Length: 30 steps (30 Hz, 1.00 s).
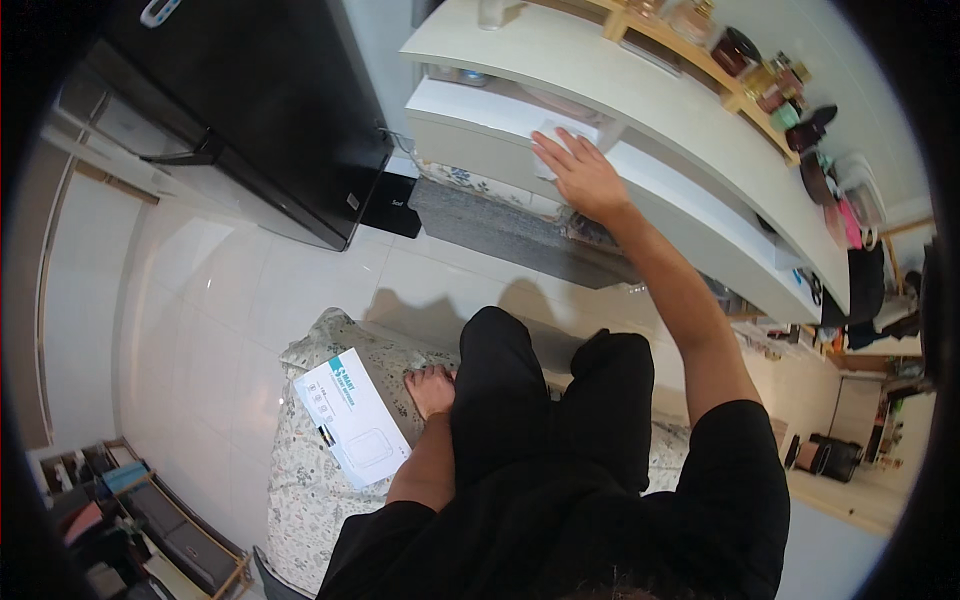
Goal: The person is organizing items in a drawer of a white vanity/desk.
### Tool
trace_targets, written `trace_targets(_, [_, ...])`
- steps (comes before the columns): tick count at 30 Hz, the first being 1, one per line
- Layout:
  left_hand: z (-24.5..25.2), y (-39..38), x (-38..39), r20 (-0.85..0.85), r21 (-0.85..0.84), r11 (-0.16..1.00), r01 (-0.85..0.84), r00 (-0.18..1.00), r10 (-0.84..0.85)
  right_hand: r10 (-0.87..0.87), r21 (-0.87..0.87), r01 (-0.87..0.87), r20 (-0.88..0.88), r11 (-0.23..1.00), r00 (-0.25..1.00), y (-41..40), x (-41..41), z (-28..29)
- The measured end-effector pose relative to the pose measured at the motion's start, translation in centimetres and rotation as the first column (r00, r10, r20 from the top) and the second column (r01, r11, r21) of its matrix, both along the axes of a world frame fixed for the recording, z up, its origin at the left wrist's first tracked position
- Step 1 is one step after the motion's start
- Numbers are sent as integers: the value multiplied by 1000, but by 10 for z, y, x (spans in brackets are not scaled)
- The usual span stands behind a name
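Note:
My right hand is stretched forward, fingers spread, pressing a white cloth or tissue against the front edge of the open shelf of a white wall-mounted unit. Part of the white piece shows beyond the fingers, on the shelf. My left hand rests on a floral-print bed cover, close beside my left thigh. It holds nothing that I can see, though some fingertips are hidden by the leg. Left of that hand lies a white printed box, flat and tilted on the cover.
Perfume bottles and jars stand on a wooden riser on the unit's top. A clear glass is near its left end. Scissors lie in the right compartment. A black refrigerator stands at left; grey material hangs below the unit.

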<state>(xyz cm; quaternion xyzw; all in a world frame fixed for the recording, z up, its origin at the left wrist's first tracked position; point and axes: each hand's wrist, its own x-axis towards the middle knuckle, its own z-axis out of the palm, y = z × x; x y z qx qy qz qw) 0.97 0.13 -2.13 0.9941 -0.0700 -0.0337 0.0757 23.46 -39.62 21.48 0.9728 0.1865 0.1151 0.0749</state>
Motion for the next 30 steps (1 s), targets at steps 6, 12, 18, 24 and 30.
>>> trace_targets(6, [-6,5,1,50,20,1000,24,998,-25,-185,-150,177,-41,973,982,-89,-113,-3])
trace_targets(12, [3,4,6,81,49,998,47,995,-51,-370,-189,377,70,907,926,-159,-200,-12])
trace_targets(18, [7,2,5,78,79,996,34,996,-40,-432,-78,435,53,897,900,-119,-166,-21])
trace_targets(24, [7,6,5,45,94,995,26,998,-31,-310,85,305,61,949,949,-28,-83,-13])
trace_targets(30, [3,7,7,20,69,997,28,999,-30,-277,211,246,129,946,952,-38,-77,-18])
